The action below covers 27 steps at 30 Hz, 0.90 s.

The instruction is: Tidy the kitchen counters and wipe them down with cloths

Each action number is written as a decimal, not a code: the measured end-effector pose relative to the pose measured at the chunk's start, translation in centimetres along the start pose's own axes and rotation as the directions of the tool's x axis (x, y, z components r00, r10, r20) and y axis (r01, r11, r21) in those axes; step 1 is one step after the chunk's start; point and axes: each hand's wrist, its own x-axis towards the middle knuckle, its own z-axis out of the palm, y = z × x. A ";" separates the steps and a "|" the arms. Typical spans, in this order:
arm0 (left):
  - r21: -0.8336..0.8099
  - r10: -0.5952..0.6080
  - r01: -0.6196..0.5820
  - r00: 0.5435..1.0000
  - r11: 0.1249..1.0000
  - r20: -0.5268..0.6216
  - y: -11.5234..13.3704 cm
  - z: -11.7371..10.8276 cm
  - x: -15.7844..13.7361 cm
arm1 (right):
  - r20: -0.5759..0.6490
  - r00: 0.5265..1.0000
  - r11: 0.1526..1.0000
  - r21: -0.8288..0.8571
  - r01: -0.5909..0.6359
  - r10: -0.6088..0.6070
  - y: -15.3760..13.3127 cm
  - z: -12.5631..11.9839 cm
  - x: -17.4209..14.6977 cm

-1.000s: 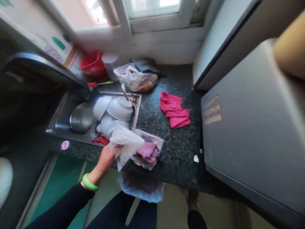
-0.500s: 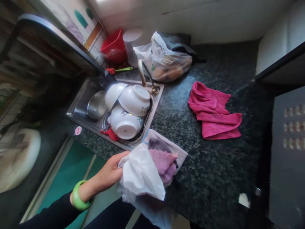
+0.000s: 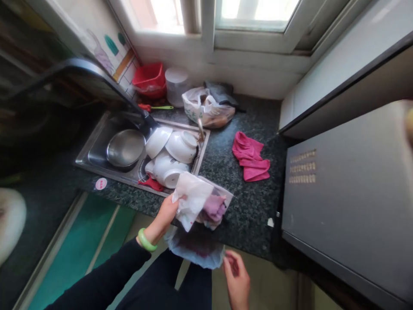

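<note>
My left hand (image 3: 167, 212), with a green bangle at its wrist, is closed on a crumpled white plastic bag (image 3: 192, 196) over the counter's front edge. Just right of that bag, a folded purple cloth (image 3: 214, 206) lies on a pale cloth (image 3: 227, 193). Below the edge hangs a bluish translucent bag (image 3: 196, 252), its mouth spread wide. My right hand (image 3: 237, 275) is at this bag's right rim, fingers curled and fingertips pinched on the rim.
White bowls (image 3: 182, 146) are stacked in the steel sink (image 3: 93, 165) beside a metal pot (image 3: 125, 148). A pink cloth (image 3: 251, 157) lies on the dark counter (image 3: 222, 150). A grey appliance (image 3: 338, 206) stands at right; a produce bag (image 3: 209, 110) is at the back.
My right hand has come into view at the bluish bag's rim, and that bag's mouth now shows. My left hand still holds the white bag. The view has tilted up, showing the windows.
</note>
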 end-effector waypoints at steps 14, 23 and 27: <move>-0.099 0.043 -0.047 0.998 0.994 -0.040 -1.3 -7.6 0.0 | 0.400 0.751 0.609 -0.440 0.660 -0.525 -14.3 6.7 12.2; 0.196 0.593 -0.631 0.774 0.751 0.221 -0.8 1.4 -5.1 | 0.119 0.928 0.935 0.075 0.346 -0.353 -19.5 8.8 -0.7; 0.163 0.610 -0.884 0.426 0.439 0.668 -2.6 2.8 -8.6 | -0.027 0.998 0.884 0.466 -0.045 0.065 -19.7 6.6 -2.2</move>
